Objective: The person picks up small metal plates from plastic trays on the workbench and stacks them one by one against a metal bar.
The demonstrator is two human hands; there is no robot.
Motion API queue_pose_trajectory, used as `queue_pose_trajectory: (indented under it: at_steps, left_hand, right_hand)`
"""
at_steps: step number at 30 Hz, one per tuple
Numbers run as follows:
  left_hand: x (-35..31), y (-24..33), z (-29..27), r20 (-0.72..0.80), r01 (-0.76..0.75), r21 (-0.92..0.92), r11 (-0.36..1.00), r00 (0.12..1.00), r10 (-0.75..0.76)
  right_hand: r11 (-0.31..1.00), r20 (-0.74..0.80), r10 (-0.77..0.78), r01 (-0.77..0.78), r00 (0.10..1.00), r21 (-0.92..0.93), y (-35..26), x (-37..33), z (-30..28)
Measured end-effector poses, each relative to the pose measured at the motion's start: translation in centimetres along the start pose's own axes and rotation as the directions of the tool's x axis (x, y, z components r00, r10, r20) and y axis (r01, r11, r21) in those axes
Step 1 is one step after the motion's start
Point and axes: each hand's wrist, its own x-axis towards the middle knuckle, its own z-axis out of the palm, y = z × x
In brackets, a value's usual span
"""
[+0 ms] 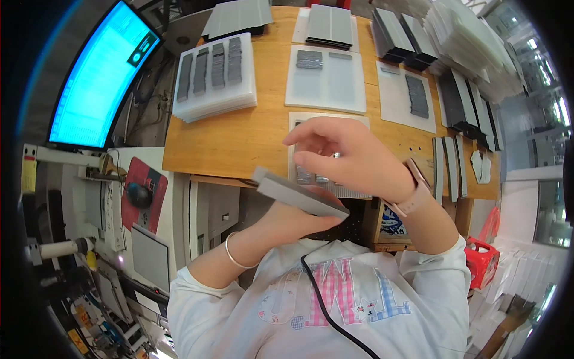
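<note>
My left hand (298, 222) is closed round a stack of thin grey strips (293, 192), held tilted in front of my body at the table's near edge. Above and to the right of that stack, my right hand (344, 149) hovers with its fingers curved and apart; nothing shows between them. Beneath the right hand lies a white sheet (359, 121) bearing small grey pieces, mostly hidden by the hand. Farther back, a white board (326, 90) carries a block of grey strips (309, 59) and one separate strip.
A stack of white boards (215, 106) with several rows of grey strips stands at the table's left. Dark grey blocks (391, 36) and long grey bars (449, 167) line the right side. A lit monitor (98, 78) and a mouse (139, 195) are on the left.
</note>
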Motion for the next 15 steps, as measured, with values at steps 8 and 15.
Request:
queue_pose_trajectory:
  at_steps: [8, 15]
  left_hand:
    - [1.1, -0.3, 0.4, -0.284, -0.305, 0.038, 0.951, 0.91, 0.303]
    - [5.2, 2.1, 4.6, -0.303, -0.198, -0.269, 0.943, 0.946, 0.113]
  right_hand:
    - [0.891, -0.371, -0.161, -0.026, 0.915, -0.453, 1.7, -8.4, 1.4]
    - [0.812, -0.557, -0.331, -0.07, 0.762, -0.579, 4.2, -9.2, 1.3]
